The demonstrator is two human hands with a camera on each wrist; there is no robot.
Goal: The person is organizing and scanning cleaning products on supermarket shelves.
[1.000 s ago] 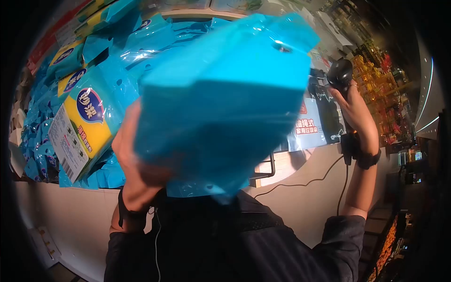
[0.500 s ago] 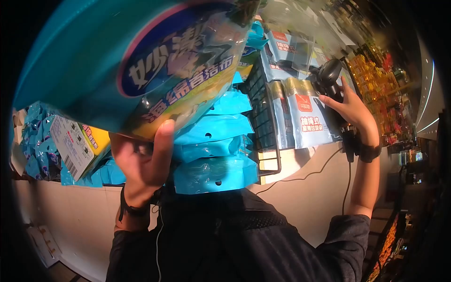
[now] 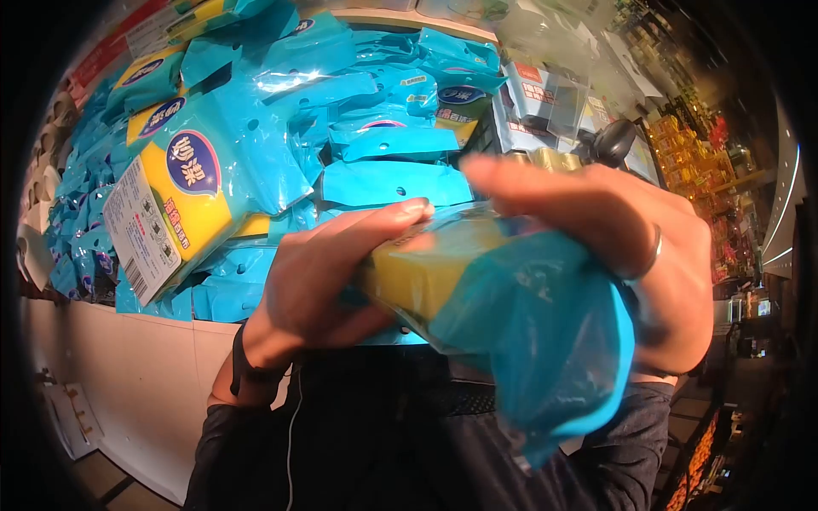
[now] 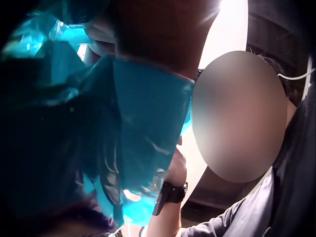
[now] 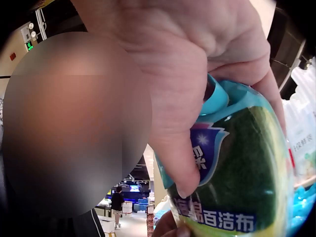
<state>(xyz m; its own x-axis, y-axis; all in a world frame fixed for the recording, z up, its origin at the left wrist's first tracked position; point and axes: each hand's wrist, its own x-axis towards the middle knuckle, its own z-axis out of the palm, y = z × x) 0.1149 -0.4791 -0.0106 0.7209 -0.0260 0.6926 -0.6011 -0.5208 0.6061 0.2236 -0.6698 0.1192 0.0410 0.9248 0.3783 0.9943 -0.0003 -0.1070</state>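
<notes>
A teal-and-yellow plastic pack of scouring sponges (image 3: 545, 315) is held in front of the chest between both hands. My left hand (image 3: 311, 281) grips its yellow end, with the thumb along the top edge. From the other side my right hand (image 3: 665, 230) grips the teal end. In the right wrist view, that hand's thumb lies across the pack's printed front (image 5: 232, 153), where a dark green scouring face shows through the clear film. Teal film (image 4: 148, 123) from the pack fills much of the left wrist view.
Many similar teal packs (image 3: 392, 183) are heaped on the display, and one large yellow-and-teal pack (image 3: 196, 183) leans at left. Boxed bags (image 3: 545, 94) stand at back right beside a black rounded device (image 3: 615, 143). Farther off, a person (image 5: 117, 202) stands in the aisle.
The left hand has lowered the sponge pack from high up near the camera and turned it. The right hand has left the black device at right and taken hold of the pack.
</notes>
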